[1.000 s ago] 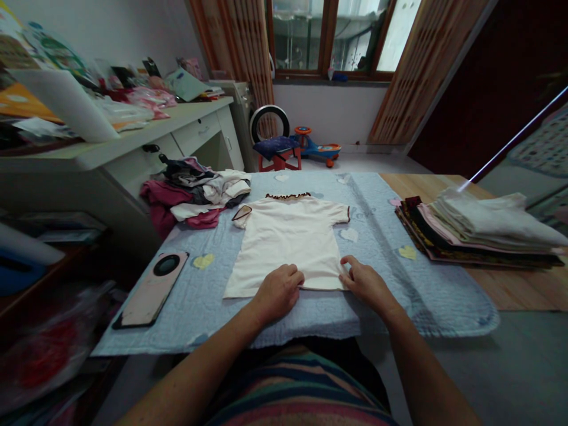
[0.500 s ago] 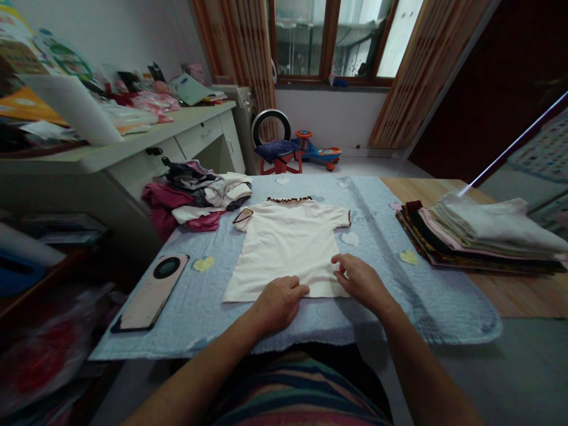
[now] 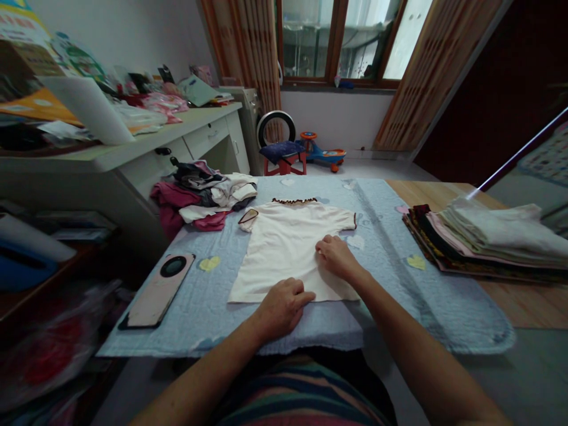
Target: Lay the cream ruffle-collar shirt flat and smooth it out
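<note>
A white short-sleeved T-shirt with a ruffled brown-trimmed collar and brown-edged cuffs lies spread on a blue quilted cloth, collar away from me. At the middle of its near hem, my left hand is closed on the fabric, fingers bent together. Higher up on the shirt's right half is my right hand, its fingers drawn together on the cloth. Creases run through the fabric between the two hands. The fingertips' undersides are hidden.
A heap of crumpled clothes lies at the back left, and a phone at the front left. Folded clothes are stacked on the right. A cluttered desk borders the left; a red stool stands beyond the table.
My right hand has moved left and farther from me, from the shirt's right edge onto its body. My left hand stays at the hem. The view has shifted slightly.
</note>
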Available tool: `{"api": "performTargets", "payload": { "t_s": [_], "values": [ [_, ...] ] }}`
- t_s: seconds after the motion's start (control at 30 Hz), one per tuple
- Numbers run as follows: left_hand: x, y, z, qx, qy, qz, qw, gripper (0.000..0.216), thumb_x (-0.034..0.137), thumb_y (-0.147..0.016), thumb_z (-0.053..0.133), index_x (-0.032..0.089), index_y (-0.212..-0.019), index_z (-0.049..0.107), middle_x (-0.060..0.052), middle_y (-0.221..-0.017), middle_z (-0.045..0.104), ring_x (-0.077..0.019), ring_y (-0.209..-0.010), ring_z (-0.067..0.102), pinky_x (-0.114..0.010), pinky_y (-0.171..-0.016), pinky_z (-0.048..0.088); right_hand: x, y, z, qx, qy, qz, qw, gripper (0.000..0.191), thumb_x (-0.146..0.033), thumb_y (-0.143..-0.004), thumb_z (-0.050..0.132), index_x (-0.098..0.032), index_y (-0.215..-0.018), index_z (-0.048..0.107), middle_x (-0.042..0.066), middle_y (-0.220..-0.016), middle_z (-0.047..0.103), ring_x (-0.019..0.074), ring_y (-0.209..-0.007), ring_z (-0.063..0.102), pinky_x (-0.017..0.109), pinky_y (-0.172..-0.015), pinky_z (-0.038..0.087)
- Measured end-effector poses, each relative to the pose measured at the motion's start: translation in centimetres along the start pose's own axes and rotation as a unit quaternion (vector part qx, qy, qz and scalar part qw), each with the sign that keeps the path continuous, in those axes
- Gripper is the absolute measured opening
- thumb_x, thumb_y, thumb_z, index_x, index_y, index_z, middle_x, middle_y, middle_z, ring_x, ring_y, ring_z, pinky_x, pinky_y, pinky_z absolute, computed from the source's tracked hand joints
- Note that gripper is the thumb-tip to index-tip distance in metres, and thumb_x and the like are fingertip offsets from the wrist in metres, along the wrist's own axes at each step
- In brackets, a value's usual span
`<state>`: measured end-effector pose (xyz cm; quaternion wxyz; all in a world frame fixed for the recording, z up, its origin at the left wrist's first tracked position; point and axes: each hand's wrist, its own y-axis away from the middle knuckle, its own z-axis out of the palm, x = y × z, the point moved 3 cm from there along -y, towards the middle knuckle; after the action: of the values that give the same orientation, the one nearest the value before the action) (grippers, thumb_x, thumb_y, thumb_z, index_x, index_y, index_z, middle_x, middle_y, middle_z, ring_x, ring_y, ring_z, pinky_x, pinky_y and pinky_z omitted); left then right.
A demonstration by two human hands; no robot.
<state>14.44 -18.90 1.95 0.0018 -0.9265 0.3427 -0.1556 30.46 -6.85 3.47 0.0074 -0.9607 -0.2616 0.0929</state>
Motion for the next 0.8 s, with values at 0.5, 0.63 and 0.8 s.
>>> {"api": "performTargets", "payload": {
  "t_s": [0.5,0.63,0.8],
  "values": [
    [0.0,0.2,0.3,0.013,0.027,0.020,0.999,0.041,0.013,-0.082,0.052,0.025,-0.120,0.062,-0.005,-0.095,0.060,-0.0191,-0.086,0.055,-0.031,-0.077,0.046,0.2,-4.2,2.6,-0.030,0.015,-0.078,0.996,0.048,-0.039,-0.098,0.047,-0.018,-0.141,0.050,0.017,-0.154,0.039,0.0324,-0.142,0.034,0.051,-0.112,0.027],
    [0.0,0.1,0.2,0.015,0.030,0.017,0.999,0.040,0.013,-0.081,0.052,0.024,-0.118,0.063,-0.004,-0.093,0.061,-0.0191,-0.086,0.056,-0.031,-0.077,0.046,-0.7,-4.4,2.3,0.002,-0.022,-0.100,0.995,0.044,-0.036,-0.095,0.053,-0.016,-0.134,0.057,0.018,-0.148,0.046,0.0302,-0.136,0.042,0.047,-0.111,0.030],
    [0.1,0.1,0.1,0.011,0.031,0.004,0.999,0.037,0.013,-0.082,0.053,0.024,-0.115,0.064,-0.004,-0.092,0.062,-0.0199,-0.086,0.058,-0.031,-0.078,0.047,-3.0,-3.2,2.6,-0.040,-0.067,-0.213,0.974,0.051,-0.040,-0.087,0.064,-0.022,-0.134,0.057,0.013,-0.147,0.048,0.0287,-0.135,0.044,0.045,-0.110,0.031]
  ]
}}
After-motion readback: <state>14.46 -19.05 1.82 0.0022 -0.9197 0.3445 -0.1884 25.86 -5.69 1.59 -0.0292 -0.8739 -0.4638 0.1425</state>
